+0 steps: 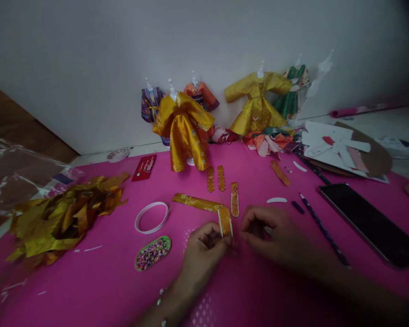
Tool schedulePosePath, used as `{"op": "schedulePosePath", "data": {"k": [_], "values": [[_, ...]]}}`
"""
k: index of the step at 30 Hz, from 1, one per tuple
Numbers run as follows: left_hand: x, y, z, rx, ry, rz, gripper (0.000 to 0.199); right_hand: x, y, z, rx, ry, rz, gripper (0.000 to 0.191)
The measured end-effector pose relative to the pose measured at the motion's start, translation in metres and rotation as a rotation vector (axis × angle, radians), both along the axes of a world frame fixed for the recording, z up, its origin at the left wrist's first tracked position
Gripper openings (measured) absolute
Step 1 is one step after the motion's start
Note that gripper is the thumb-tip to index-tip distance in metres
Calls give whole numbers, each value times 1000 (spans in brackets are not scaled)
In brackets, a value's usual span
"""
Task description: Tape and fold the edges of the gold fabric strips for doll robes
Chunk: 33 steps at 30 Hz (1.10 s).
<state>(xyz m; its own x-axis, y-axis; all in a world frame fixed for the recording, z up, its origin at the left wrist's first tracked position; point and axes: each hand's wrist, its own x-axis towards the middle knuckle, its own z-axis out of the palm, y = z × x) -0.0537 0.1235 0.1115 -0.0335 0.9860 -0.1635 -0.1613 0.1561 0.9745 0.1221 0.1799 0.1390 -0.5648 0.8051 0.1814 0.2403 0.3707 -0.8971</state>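
Between the thumb and fingers of my left hand (207,243) is a small golden fabric strip (225,221) with white edges, held upright. Just to its right is my right hand (271,231), its thumb and forefinger drawn close together; anything between them is too small to make out. A longer gold band (197,202) lies behind the held strip. Close by on the pink mat (112,281) rest a beaded gold strip (235,200) and two shorter ones, a left one (210,180) and a right one (221,178).
Left of my hands are a green tray of beads (152,253), a white ring (136,220) and gold fabric scraps (61,218). Small dressed forms, one in gold (187,131), stand at the back. A pencil (323,229) and a phone (371,222) lie right.
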Motion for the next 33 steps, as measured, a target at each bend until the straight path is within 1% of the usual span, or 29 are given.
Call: {"op": "schedulePosePath", "data": {"k": [2, 4, 7, 10, 14, 19, 23, 33], "values": [[0, 0, 3, -8, 25, 16, 15, 0, -3, -3, 176, 39, 3, 8], [-1, 0, 4, -13, 50, 28, 15, 0, -5, -6, 319, 57, 8, 10], [-1, 0, 4, -16, 75, 35, 16, 0, -6, -11, 443, 43, 11, 13], [-1, 1, 4, -6, 90, 36, 16, 0, -6, -14, 509, 13, 11, 14], [-2, 1, 5, 14, 118, 33, 14, 0, -6, -14, 552, -13, 11, 13], [-2, 0, 2, 29, 137, 29, 13, 0, -6, -14, 577, -23, 4, 14], [-1, 0, 1, 45, 146, 27, 13, 0, -6, -14, 583, -26, 4, 13], [0, -3, 6, 94, 186, 24, 11, 0, -6, -13, 571, -31, 20, 15]]}}
